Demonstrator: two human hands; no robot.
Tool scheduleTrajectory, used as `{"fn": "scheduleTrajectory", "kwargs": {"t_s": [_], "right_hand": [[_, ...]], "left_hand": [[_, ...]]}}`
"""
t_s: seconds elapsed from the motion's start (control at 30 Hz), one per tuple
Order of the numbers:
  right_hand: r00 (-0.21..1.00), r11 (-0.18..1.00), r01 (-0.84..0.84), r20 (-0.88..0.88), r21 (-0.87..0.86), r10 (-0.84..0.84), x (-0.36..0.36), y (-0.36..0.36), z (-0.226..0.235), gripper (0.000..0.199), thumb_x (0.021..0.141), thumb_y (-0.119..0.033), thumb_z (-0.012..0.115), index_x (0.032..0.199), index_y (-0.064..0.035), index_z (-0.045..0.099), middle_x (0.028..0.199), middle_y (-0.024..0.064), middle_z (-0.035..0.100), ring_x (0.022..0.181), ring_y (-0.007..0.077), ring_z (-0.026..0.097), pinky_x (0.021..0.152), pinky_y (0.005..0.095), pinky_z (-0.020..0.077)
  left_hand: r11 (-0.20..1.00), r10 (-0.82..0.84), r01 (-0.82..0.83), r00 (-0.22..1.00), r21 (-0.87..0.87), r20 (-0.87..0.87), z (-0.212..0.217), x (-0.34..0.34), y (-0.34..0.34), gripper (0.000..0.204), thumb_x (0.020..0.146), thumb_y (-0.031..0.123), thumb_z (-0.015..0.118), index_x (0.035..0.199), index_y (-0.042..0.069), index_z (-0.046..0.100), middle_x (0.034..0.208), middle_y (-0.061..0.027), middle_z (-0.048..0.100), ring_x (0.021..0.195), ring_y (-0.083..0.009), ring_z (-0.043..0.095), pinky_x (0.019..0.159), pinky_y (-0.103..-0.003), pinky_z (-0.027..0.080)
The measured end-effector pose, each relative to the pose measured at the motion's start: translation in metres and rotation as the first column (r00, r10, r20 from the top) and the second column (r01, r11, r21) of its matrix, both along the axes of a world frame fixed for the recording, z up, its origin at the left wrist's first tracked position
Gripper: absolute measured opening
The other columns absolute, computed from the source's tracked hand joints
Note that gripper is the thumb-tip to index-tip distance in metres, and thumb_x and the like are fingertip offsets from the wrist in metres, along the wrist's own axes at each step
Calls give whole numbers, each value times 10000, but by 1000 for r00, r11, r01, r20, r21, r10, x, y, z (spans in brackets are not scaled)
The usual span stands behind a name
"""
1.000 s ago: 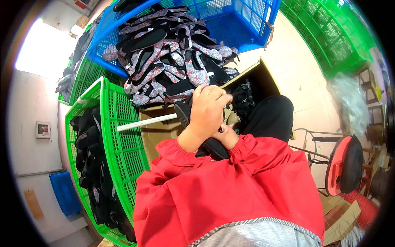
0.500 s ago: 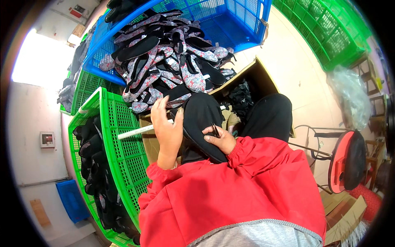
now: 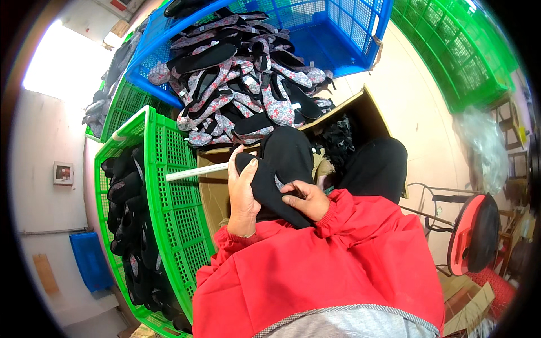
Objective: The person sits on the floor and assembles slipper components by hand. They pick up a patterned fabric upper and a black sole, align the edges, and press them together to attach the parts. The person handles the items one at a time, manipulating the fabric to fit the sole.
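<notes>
My left hand (image 3: 243, 191) grips a black cloth shoe (image 3: 269, 188) from its left side, fingers wrapped over its toe end. My right hand (image 3: 307, 198) pinches the same shoe from the right, thumb pressed on its middle. Both hands sit just above my red sleeves (image 3: 315, 270), over my lap. A white stick (image 3: 197, 171) pokes out to the left from behind my left hand. Past the hands, a blue crate (image 3: 360, 34) holds a heap of floral and black shoes (image 3: 242, 84).
A green crate (image 3: 174, 208) at my left holds several black shoes (image 3: 127, 225). An open cardboard box (image 3: 360, 112) stands between my knees and the blue crate. More green crates (image 3: 468, 50) are at the far right. A red and black round stool (image 3: 476, 236) is at right.
The left hand slid down from the shoe's upper edge to wrap its toe end. The shoe has turned in the hands and lies lower over the lap.
</notes>
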State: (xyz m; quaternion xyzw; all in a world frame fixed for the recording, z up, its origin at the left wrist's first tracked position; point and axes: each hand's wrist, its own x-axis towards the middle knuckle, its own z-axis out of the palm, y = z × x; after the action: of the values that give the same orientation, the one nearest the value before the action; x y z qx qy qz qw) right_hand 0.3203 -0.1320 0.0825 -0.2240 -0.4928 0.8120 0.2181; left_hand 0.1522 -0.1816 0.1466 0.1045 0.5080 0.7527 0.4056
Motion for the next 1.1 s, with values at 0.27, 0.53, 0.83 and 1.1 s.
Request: {"fn": "scheduleTrajectory", "kwargs": {"t_s": [0.27, 0.53, 0.83, 1.1], "right_hand": [[936, 907, 350, 121, -236, -330, 20, 59, 5, 158, 932, -46, 588, 1080, -35, 640, 965, 73, 711, 674, 80, 596, 550, 197, 440], [929, 922, -356, -168, -153, 330, 18, 27, -51, 430, 1058, -261, 448, 1412, -18, 466, 1304, 86, 599, 1159, 174, 584, 988, 314, 462], [700, 245, -713, -640, -657, 316, 13, 11, -47, 753, 998, -571, 401, 1498, -11, 339, 1445, 231, 469, 1290, 330, 522, 1069, 427, 447], [602, 122, -797, -763, -591, 235, 9, 14, -33, 912, 939, -697, 369, 1476, 38, 327, 1401, 317, 472, 1218, 375, 565, 1008, 455, 481]], "left_hand": [[918, -79, 11, 984, 397, 157, -7, -31, -13, 510, 907, 56, 655, 1365, 112, 439, 1126, -124, 605, 1041, -259, 612, 894, -429, 557], [786, -176, -25, 949, 618, 262, 3, -12, 7, 685, 854, 315, 715, 1437, 138, 401, 1375, -163, 526, 1270, -357, 499, 1123, -548, 361], [769, -172, -24, 955, 639, 242, -18, -16, 15, 561, 914, 319, 635, 1396, 110, 437, 1351, -173, 545, 1253, -362, 512, 1095, -494, 400], [870, -55, -31, 986, 493, 157, -36, -25, 16, 463, 953, 244, 569, 1373, 93, 447, 1348, -159, 559, 1238, -341, 534, 1072, -499, 430]]}}
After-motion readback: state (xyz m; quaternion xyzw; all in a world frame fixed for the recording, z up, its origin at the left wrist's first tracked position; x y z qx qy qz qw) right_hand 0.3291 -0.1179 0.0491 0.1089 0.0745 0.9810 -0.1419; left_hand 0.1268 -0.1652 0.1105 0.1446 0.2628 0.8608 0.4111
